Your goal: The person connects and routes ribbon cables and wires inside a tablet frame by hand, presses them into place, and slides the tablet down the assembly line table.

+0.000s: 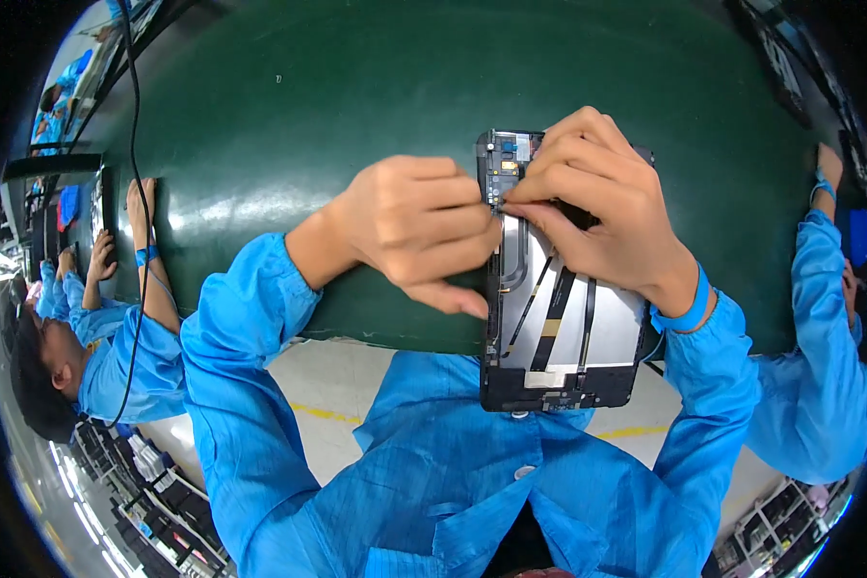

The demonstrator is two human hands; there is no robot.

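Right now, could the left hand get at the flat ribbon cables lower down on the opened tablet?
Probably yes. The left hand pinches at the upper left edge of the opened tablet, and the ribbon cables lie bare just below, with nothing covering them.

Bright, even overhead light; broad soft glare streaks on the green surface (260,125); faint shadow under the hands; centre sharp; strong fisheye bending toward the rim; black vignette corners; periphery compressed, slightly smeared.
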